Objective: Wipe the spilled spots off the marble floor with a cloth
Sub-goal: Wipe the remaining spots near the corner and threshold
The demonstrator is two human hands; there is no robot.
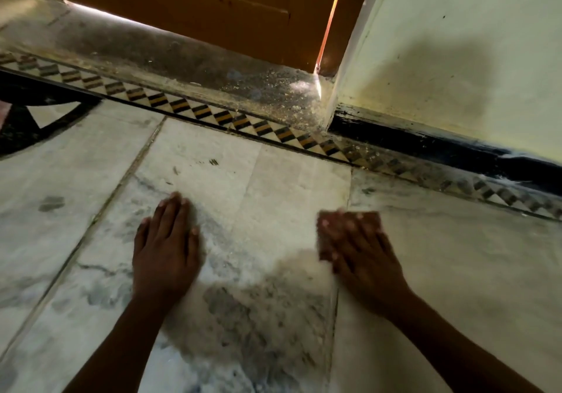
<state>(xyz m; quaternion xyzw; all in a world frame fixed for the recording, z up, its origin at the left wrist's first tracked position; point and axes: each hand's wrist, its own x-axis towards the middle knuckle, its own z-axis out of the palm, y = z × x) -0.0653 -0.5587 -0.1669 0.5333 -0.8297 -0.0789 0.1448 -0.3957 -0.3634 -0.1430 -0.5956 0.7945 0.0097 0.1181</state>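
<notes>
Head view, looking down: a person crouches over a marble floor (273, 179) near a doorway, both bare forearms reaching forward. The left hand (165, 240) lies flat and open on the stone, fingers together, gripping nothing and apparently bracing. The right hand (355, 249), blurred by motion, presses down with spread fingers on what looks like a small brownish cloth (324, 234), of which only an edge shows past the fingertips; its grip is a flat press rather than a closed hold, though the blur leaves the cloth's outline uncertain. On progress, the job appears under way but far from finished: small dark specks (213, 162) remain on the slab ahead of the hands, a grey smudge (51, 203) sits on the slab to the left, and a pale powdery patch (301, 266) lies between the two hands. Whether the mottled grey in the near slab is spill or the marble's own veining cannot be told. The dusty threshold (182, 64) under the wooden door (213, 6) also looks gritty, beyond a patterned border strip (231, 118). Counted: two hands, one cloth, one door, one border strip, one cream wall (456, 58) with a black skirting (425, 146), roughly three or four specks, one smudge.
</notes>
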